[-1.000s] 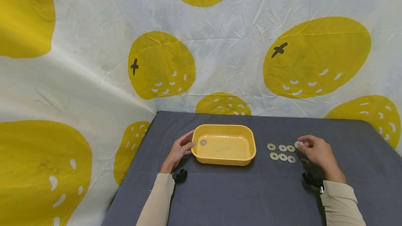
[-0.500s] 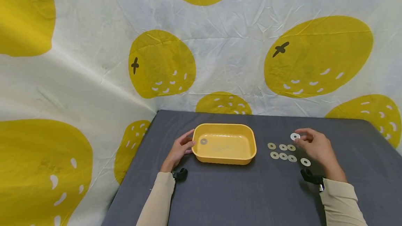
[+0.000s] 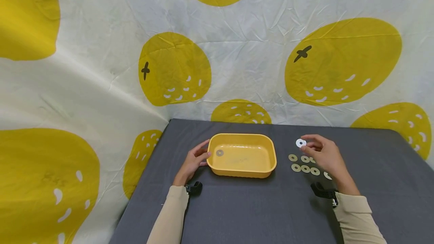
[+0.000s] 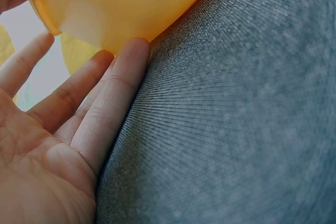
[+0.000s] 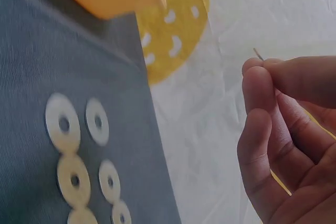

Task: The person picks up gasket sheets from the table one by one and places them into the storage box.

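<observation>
The right hand (image 3: 323,153) has lifted one washer (image 3: 300,143) off the table, pinched betw. thumb and fingertips, and carried it left toward the yellow tray (image 3: 242,139) (not over it yet). It now hovers above the rows of loose washers (image 3: 305,168), approx. where the nearer ones lie.

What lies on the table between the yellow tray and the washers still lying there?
Only bare grey tablecloth between the yellow tray and the washers, in the head view.
</observation>
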`<act>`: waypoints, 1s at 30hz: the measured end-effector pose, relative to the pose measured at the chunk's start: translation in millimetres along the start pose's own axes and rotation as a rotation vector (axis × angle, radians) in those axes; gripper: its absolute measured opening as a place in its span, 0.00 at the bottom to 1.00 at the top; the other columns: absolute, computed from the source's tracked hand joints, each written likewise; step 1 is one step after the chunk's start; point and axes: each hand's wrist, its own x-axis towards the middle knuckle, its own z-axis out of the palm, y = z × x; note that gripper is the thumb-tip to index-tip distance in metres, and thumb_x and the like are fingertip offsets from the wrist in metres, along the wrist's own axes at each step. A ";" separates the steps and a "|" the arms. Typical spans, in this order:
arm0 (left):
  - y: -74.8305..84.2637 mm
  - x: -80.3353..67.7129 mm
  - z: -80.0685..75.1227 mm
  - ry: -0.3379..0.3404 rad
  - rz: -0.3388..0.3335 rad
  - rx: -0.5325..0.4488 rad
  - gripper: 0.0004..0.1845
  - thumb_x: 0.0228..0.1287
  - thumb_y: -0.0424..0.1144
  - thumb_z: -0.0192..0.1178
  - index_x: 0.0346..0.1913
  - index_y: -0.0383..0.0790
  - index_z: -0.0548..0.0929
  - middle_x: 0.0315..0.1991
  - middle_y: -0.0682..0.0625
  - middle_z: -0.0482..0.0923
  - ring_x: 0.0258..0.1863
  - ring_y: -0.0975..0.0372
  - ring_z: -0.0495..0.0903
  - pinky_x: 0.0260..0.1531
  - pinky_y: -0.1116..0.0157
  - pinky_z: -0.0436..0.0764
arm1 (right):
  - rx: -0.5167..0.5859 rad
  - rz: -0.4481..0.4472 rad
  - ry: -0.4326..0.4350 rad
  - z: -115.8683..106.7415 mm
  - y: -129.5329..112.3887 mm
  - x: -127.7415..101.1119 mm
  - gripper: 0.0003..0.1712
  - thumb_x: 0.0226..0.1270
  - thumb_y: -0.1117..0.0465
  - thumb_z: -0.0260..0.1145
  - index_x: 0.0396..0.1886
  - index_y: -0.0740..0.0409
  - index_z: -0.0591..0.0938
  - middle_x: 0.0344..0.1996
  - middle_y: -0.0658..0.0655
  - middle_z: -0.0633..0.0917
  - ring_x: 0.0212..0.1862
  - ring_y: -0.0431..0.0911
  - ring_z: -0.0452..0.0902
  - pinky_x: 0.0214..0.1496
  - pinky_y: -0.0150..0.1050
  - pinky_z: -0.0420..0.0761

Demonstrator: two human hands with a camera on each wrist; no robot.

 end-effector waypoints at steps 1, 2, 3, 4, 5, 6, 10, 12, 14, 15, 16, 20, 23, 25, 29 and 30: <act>0.2 -0.1 -0.1 0.001 -0.002 0.001 0.32 0.69 0.46 0.67 0.74 0.61 0.72 0.62 0.41 0.79 0.55 0.54 0.84 0.48 0.57 0.89 | 0.013 -0.004 -0.002 2.6 -2.8 -0.1 0.24 0.71 0.58 0.70 0.63 0.60 0.80 0.43 0.66 0.89 0.31 0.30 0.82 0.30 0.34 0.80; 0.2 -0.1 -0.3 0.000 -0.004 0.001 0.31 0.69 0.47 0.68 0.74 0.61 0.73 0.62 0.41 0.79 0.55 0.54 0.84 0.49 0.57 0.89 | 0.024 -0.008 -0.005 5.2 -5.7 -0.4 0.23 0.71 0.58 0.70 0.63 0.60 0.81 0.43 0.66 0.89 0.32 0.31 0.83 0.31 0.34 0.81; 0.2 -0.2 -0.4 0.001 -0.003 0.003 0.32 0.69 0.47 0.68 0.74 0.61 0.72 0.62 0.41 0.79 0.55 0.54 0.84 0.49 0.57 0.89 | 0.038 -0.011 -0.009 7.9 -8.6 -0.5 0.23 0.71 0.59 0.70 0.63 0.60 0.81 0.43 0.66 0.89 0.32 0.31 0.83 0.31 0.34 0.81; 0.3 -0.3 -0.5 0.001 -0.005 0.002 0.31 0.69 0.47 0.68 0.74 0.61 0.73 0.62 0.41 0.79 0.55 0.54 0.84 0.49 0.57 0.89 | 0.046 -0.013 -0.013 10.6 -11.2 -0.6 0.23 0.71 0.59 0.70 0.62 0.60 0.81 0.42 0.66 0.90 0.32 0.31 0.83 0.31 0.34 0.81; 0.4 -0.3 -0.5 -0.001 -0.004 0.001 0.31 0.69 0.46 0.68 0.74 0.61 0.73 0.62 0.41 0.79 0.55 0.54 0.84 0.49 0.57 0.89 | 0.052 -0.014 -0.018 13.2 -13.8 -0.8 0.23 0.71 0.59 0.70 0.62 0.60 0.81 0.42 0.65 0.90 0.32 0.32 0.83 0.32 0.34 0.82; 0.5 -0.4 -0.5 -0.001 -0.004 0.000 0.32 0.69 0.46 0.68 0.74 0.61 0.72 0.62 0.41 0.79 0.55 0.54 0.84 0.49 0.57 0.89 | 0.056 -0.015 -0.022 15.9 -16.3 -1.0 0.23 0.71 0.59 0.70 0.62 0.60 0.81 0.42 0.65 0.90 0.32 0.32 0.84 0.32 0.34 0.82; 0.4 -0.1 -0.2 0.004 -0.009 -0.003 0.31 0.70 0.44 0.67 0.74 0.61 0.73 0.62 0.40 0.79 0.54 0.54 0.84 0.49 0.57 0.89 | 0.065 -0.013 -0.038 27.5 -24.3 -1.5 0.22 0.71 0.60 0.70 0.62 0.59 0.81 0.41 0.64 0.90 0.32 0.35 0.84 0.33 0.33 0.83; 0.2 0.0 0.0 0.006 -0.009 -0.001 0.31 0.70 0.43 0.67 0.74 0.60 0.73 0.62 0.40 0.79 0.54 0.54 0.84 0.49 0.56 0.89 | 0.066 -0.010 -0.044 33.7 -27.8 -1.7 0.21 0.71 0.60 0.70 0.62 0.59 0.81 0.40 0.63 0.90 0.32 0.36 0.84 0.33 0.32 0.83; -0.2 0.0 -0.1 0.009 -0.012 0.001 0.31 0.70 0.44 0.67 0.73 0.61 0.73 0.61 0.41 0.80 0.54 0.55 0.84 0.49 0.56 0.89 | 0.071 -0.006 -0.050 39.7 -31.3 -2.1 0.21 0.71 0.60 0.70 0.61 0.59 0.82 0.40 0.63 0.90 0.32 0.37 0.84 0.33 0.32 0.83; -0.5 0.0 -0.2 0.009 -0.011 0.004 0.31 0.70 0.44 0.67 0.74 0.61 0.73 0.61 0.41 0.80 0.54 0.55 0.84 0.49 0.56 0.89 | 0.072 -0.008 -0.052 42.7 -32.9 -2.4 0.21 0.71 0.60 0.70 0.61 0.59 0.82 0.39 0.62 0.90 0.32 0.37 0.84 0.33 0.32 0.82; -0.8 -0.2 -0.5 0.009 -0.013 0.004 0.31 0.69 0.45 0.68 0.73 0.62 0.73 0.61 0.42 0.80 0.54 0.55 0.84 0.49 0.56 0.89 | 0.077 -0.009 -0.055 45.6 -34.5 -2.7 0.21 0.71 0.60 0.70 0.61 0.59 0.82 0.39 0.62 0.90 0.32 0.37 0.84 0.33 0.32 0.82; -2.1 -0.7 -1.3 0.004 -0.013 -0.002 0.31 0.68 0.46 0.68 0.73 0.62 0.73 0.61 0.41 0.80 0.54 0.55 0.84 0.49 0.57 0.89 | 0.109 -0.020 -0.062 57.3 -39.4 -3.6 0.20 0.71 0.60 0.70 0.60 0.59 0.83 0.38 0.62 0.90 0.32 0.37 0.83 0.33 0.31 0.80; -2.9 -0.6 -1.4 0.000 -0.004 -0.006 0.31 0.69 0.46 0.68 0.74 0.61 0.73 0.61 0.41 0.80 0.54 0.56 0.85 0.48 0.57 0.89 | 0.131 -0.028 -0.064 66.0 -42.3 -4.3 0.20 0.71 0.60 0.70 0.59 0.60 0.84 0.38 0.62 0.90 0.32 0.40 0.84 0.32 0.31 0.79; -3.1 -0.3 -1.3 -0.002 0.002 -0.009 0.32 0.69 0.46 0.68 0.74 0.61 0.73 0.61 0.40 0.80 0.54 0.56 0.85 0.48 0.57 0.89 | 0.144 -0.038 -0.067 71.4 -44.2 -5.2 0.19 0.70 0.61 0.70 0.59 0.60 0.84 0.37 0.61 0.90 0.33 0.44 0.85 0.31 0.31 0.80; -2.3 0.3 -1.0 -0.003 0.004 -0.020 0.32 0.68 0.48 0.69 0.73 0.62 0.73 0.60 0.41 0.80 0.53 0.56 0.85 0.48 0.57 0.89 | 0.181 -0.063 -0.082 80.2 -49.0 -7.1 0.19 0.70 0.63 0.71 0.58 0.61 0.85 0.37 0.62 0.90 0.34 0.52 0.87 0.29 0.31 0.79; -1.6 0.5 -0.8 -0.003 0.003 -0.023 0.32 0.67 0.48 0.69 0.73 0.62 0.74 0.60 0.41 0.80 0.53 0.57 0.85 0.48 0.58 0.89 | 0.189 -0.069 -0.086 82.1 -50.4 -7.4 0.19 0.69 0.63 0.71 0.58 0.61 0.85 0.37 0.62 0.90 0.35 0.54 0.87 0.29 0.31 0.79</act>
